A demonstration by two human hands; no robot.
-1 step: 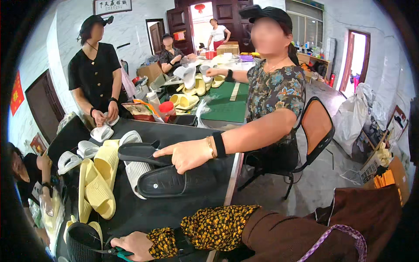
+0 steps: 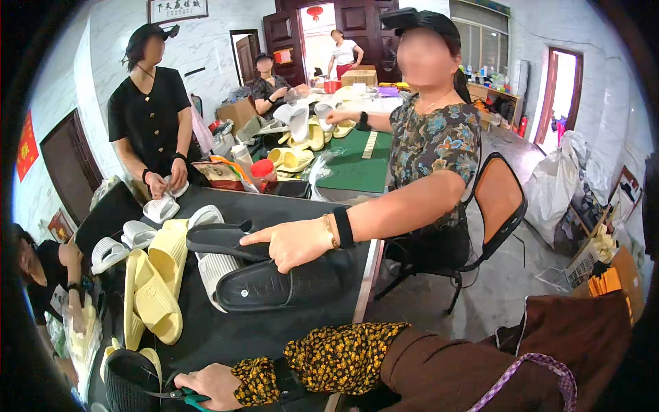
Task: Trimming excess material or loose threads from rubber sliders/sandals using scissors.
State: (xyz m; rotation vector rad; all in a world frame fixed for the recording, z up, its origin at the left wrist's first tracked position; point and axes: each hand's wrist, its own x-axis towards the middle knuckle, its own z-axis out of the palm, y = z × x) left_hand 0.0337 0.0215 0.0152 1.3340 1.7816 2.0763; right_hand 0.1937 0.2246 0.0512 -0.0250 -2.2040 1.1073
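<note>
left hand (image 2: pixel 206 386) fingers curled around green-handled scissors (image 2: pixel 180 395), bottom edge of black table (image 2: pixel 226 336) | right hand out of view, grip cannot tell | black slipper (image 2: pixel 130 381) touching scissors, ribbed sole up | co-worker's hand (image 2: pixel 292 242) presses black slipper pair (image 2: pixel 274 281) mid-table | yellow slippers (image 2: pixel 147 288), white slippers (image 2: pixel 123 240) at left | red-lidded jar (image 2: pixel 264 172) at far edge, contents unclear

Our left hand (image 2: pixel 206 384) rests on the table (image 2: pixel 226 336); slippers (image 2: pixel 154 288) lie just behind it, a co-worker's hand (image 2: pixel 292 244) farther behind.
</note>
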